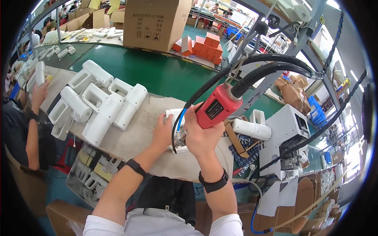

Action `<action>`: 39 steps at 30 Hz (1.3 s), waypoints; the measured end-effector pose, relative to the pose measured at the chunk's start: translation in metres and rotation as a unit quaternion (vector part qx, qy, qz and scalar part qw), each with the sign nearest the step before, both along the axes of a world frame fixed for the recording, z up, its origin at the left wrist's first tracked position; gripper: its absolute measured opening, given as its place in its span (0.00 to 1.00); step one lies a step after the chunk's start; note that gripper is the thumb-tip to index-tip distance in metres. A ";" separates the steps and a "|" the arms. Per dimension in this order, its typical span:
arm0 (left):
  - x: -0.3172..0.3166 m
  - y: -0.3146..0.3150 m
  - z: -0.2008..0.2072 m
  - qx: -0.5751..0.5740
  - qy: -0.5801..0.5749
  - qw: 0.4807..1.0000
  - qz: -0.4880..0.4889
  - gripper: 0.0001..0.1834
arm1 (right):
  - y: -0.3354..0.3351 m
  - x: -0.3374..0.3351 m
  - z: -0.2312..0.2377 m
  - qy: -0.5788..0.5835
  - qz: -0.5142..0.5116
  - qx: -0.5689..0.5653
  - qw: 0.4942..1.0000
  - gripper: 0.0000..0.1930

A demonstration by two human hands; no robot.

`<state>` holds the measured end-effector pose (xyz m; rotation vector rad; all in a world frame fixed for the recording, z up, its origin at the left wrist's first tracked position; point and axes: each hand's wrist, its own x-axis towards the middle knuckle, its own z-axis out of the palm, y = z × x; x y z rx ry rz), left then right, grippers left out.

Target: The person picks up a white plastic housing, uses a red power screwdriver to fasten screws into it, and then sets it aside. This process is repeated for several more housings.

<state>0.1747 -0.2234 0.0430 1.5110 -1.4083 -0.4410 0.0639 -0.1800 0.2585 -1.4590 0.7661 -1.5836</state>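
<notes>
My right hand (201,137) is wrapped around a red electric screwdriver (220,104), which hangs from a hook with thick black cables rising from its top. Its tip points down and is hidden behind my hand. To the left, my left hand (162,130) grips a white plastic housing (173,113) on the worktable. Much of that housing is covered by my hands and a black and blue cable (181,120). Several white handled device bodies (103,108) lie close together left of my hands.
On the right, a white handled body (252,129) lies by a tray of small screws (245,151) and a white machine (281,135). A green conveyor (118,63) runs behind, bearing a large carton (155,23) and orange boxes (204,46). A co-worker's hand (39,92) is at left.
</notes>
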 end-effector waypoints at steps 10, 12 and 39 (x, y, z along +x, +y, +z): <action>-0.001 -0.001 -0.005 -0.012 0.012 1.000 -0.024 0.49 | -0.003 0.008 -0.025 0.038 -0.020 0.046 0.998 0.07; -0.001 -0.006 -0.007 -0.014 0.000 1.000 -0.019 0.49 | -0.008 -0.007 -0.005 0.015 -0.049 0.009 0.999 0.07; -0.192 0.167 0.047 0.043 -0.006 0.758 -0.651 0.26 | 0.012 -0.101 0.049 0.042 -0.157 -0.086 0.983 0.12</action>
